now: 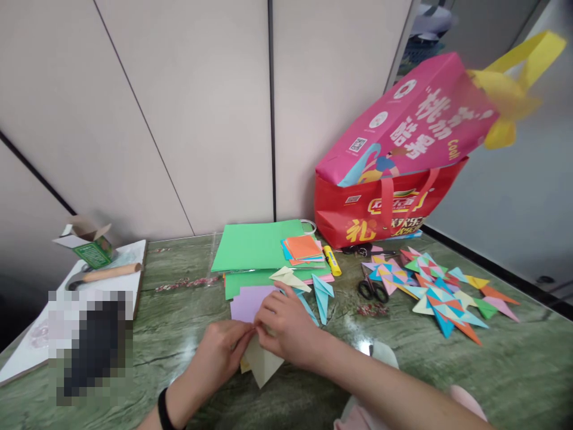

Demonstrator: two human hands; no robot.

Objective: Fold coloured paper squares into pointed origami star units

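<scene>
1. Pixel blocks hide a dark shape (94, 346) at the left, and it cannot be made out. The fingers cover the upper part of the cream paper (264, 365), so its folds there are hidden. Something yellowish, too covered to name, peeks out beside its left edge. The yellow top of the pink bag (416, 119) is smeared by blur, and the items behind the bags are too dim to name.
2. The cream paper is thin and matte, creased down the middle, and narrows to a point toward the wearer. Beyond it lie lilac sheets (250, 303), a smooth green stack (255, 248) with small square papers (303, 248) on top, and a yellow glue stick (332, 261). Sharp, folded star shapes (441, 298) spread over the veined green tabletop (179, 334), near black-handled scissors (373, 291) (their loops are the easiest part to see). The pink bag leans above a glossy red bag (385, 203).
3. The left hand (222, 346), with a black band at its wrist, is closed in a pinch on the cream paper's upper part.
4. The right hand (290, 322) is curled, thumb and fingertips pinching the same paper right beside the left fingertips.
</scene>
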